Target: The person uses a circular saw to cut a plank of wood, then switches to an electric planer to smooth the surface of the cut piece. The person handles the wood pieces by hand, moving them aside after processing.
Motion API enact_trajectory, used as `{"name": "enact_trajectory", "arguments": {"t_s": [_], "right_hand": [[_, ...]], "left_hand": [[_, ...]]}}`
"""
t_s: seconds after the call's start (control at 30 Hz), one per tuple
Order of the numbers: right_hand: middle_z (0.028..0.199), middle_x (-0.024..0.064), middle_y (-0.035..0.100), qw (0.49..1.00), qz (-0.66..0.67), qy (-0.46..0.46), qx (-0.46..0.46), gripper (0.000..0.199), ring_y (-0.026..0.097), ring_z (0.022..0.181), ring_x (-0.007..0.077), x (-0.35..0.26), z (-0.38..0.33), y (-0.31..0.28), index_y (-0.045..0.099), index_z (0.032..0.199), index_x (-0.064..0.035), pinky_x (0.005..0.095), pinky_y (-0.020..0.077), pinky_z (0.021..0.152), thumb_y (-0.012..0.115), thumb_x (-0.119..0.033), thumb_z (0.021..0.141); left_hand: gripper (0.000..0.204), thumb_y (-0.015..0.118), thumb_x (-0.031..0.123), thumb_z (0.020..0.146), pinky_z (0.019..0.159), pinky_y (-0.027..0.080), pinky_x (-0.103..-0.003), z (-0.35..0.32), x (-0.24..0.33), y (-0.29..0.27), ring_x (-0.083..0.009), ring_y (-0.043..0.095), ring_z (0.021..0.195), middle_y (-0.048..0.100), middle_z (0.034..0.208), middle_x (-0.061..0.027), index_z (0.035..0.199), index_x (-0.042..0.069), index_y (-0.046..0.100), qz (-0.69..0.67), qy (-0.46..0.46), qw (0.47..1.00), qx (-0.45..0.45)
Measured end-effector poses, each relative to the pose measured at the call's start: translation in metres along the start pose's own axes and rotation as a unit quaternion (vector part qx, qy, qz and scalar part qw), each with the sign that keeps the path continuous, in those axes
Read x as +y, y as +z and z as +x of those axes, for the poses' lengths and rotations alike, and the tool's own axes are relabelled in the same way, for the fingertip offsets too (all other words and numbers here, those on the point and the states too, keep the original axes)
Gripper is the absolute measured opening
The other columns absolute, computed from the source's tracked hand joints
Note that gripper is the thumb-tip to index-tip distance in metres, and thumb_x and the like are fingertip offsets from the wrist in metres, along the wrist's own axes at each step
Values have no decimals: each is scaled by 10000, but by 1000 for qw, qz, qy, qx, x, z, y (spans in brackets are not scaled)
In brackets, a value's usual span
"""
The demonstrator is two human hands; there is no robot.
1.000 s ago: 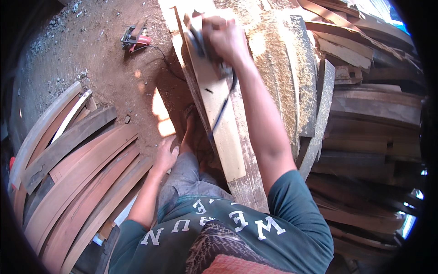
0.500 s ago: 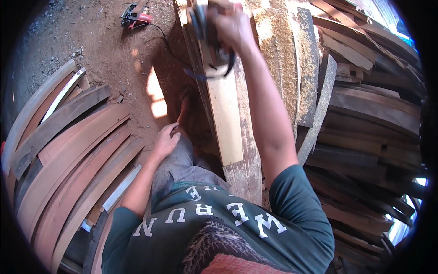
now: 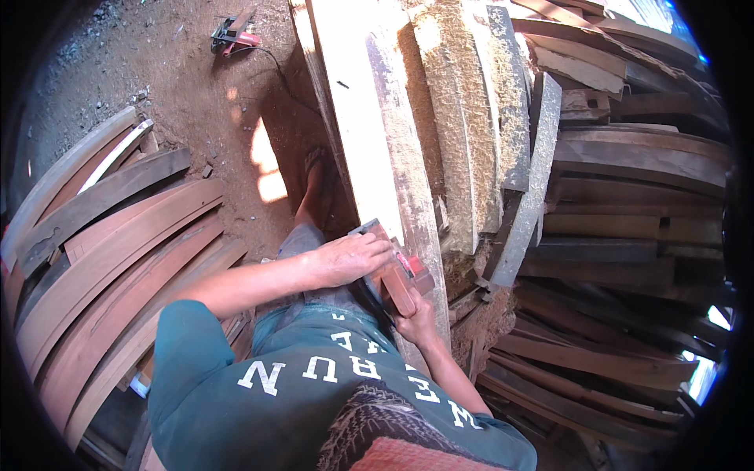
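planer (image 3: 398, 279) now by near end of board (image 3: 363, 149), nearer body; left hand (image 3: 348, 260) has joined, fingers curled over front; right hand (image 3: 419, 321) wraps rear handle; grip now two-handed.

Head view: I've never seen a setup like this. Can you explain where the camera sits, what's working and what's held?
No robot here, just two bare hands, seen from a fisheye camera worn on the head and looking down, so straight edges bend. The right hand holds the rear of what looks like a handheld electric planer; the left hand is on its front. The tool is over the near part of a pale board, which lies on a weathered plank. A circular saw rests on the dirt floor.
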State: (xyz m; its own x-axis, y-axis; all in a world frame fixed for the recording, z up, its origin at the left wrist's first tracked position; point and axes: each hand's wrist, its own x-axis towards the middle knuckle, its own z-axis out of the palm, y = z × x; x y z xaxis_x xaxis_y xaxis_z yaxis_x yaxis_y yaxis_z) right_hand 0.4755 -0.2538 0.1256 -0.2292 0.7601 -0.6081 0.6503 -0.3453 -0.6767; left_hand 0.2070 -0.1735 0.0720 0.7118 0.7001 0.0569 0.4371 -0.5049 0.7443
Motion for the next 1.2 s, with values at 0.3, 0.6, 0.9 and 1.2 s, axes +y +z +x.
{"name": "enact_trajectory", "arguments": {"t_s": [0.3,0.6,0.9,1.2], "right_hand": [[991,269,768,994,25,-94,40,334,778,981,416,-68,102,4,687,1152,-4,457,608,829,721,-34,822],[916,265,761,986,26,-153,55,209,781,925,378,-201,299,3,715,1043,18,455,605,825,669,-65,856],[819,171,752,972,-113,-200,53,230,753,749,263,-384,493,-6,782,1041,-50,408,604,682,603,-138,927],[737,118,709,907,-195,-335,163,237,701,649,246,-461,641,-18,759,1025,-55,394,566,609,604,-212,939]], "left_hand": [[418,678,125,943,866,594,-383,15,-69,-54,-292,661,1011,619,1098,-162,1326,-38,637,158,-10,982,104],[254,670,46,940,922,565,-403,-2,-69,-86,-321,701,1038,690,1144,-190,1189,-4,678,-214,-413,799,382],[386,656,151,1049,939,639,-372,-36,-42,103,-275,753,1066,721,1265,-198,1361,-73,625,-760,-555,317,-122],[211,682,-4,944,960,619,-410,2,-62,86,-272,683,1047,629,1154,-122,1150,-16,637,-814,-534,227,28]]}}
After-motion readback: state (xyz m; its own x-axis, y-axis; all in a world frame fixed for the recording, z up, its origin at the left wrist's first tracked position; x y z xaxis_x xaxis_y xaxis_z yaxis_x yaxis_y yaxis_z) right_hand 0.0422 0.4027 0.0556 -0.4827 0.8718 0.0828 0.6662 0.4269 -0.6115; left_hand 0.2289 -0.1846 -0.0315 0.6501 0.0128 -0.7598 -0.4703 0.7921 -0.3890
